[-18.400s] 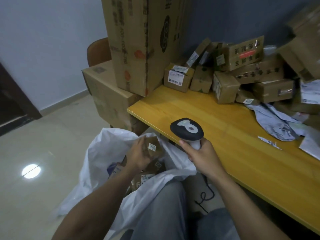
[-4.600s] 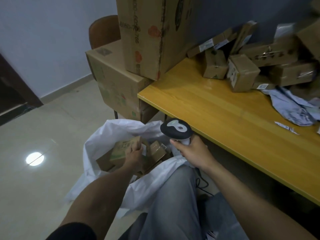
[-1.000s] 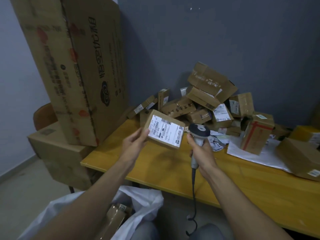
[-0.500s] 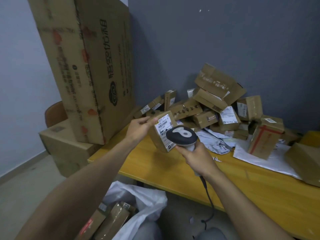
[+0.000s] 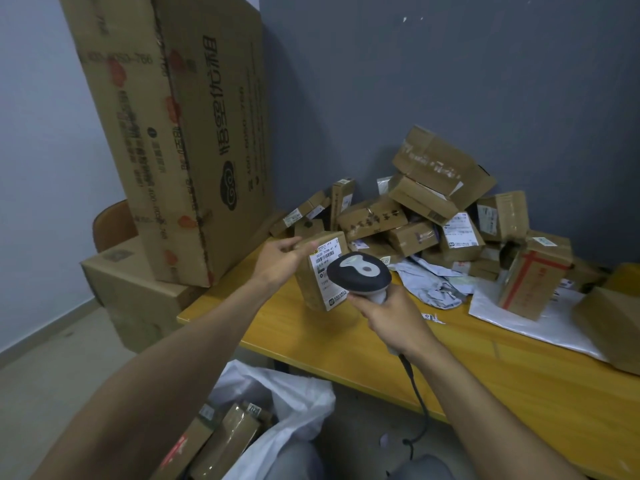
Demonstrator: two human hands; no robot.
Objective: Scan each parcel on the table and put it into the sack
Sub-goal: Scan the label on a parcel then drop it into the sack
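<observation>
Parcel [image 5: 320, 271]: small brown carton held upright over the left end of the surface [image 5: 485, 368]; its white barcode label [image 5: 323, 263] is turned toward the scanner.
Left grip [image 5: 280, 259]: thumb and fingers hold the parcel by its upper left edge.
Right grip [image 5: 391, 315]: closed round the handle of the scanner [image 5: 360, 271].
Scanner: black head with a white top, just beside the label and partly covering it; its dark cable [image 5: 420, 407] hangs down past the near edge of the surface.
Parcel heap [image 5: 415, 216]: brown cartons piled at the far side of the surface against the grey wall; a red-taped carton [image 5: 533, 275] stands to the right on a white mailer.
Grey mailer bag [image 5: 433, 282]: crumpled, lying between the heap and the scanner.
Sack [image 5: 298, 410]: white, open, on the floor near left, below the surface edge; brown cartons [image 5: 228, 441] lie inside.
Tall printed carton [image 5: 180, 133]: stands left of the surface on a lower carton [image 5: 138, 292], with a brown chair back [image 5: 114, 223] beside it.
</observation>
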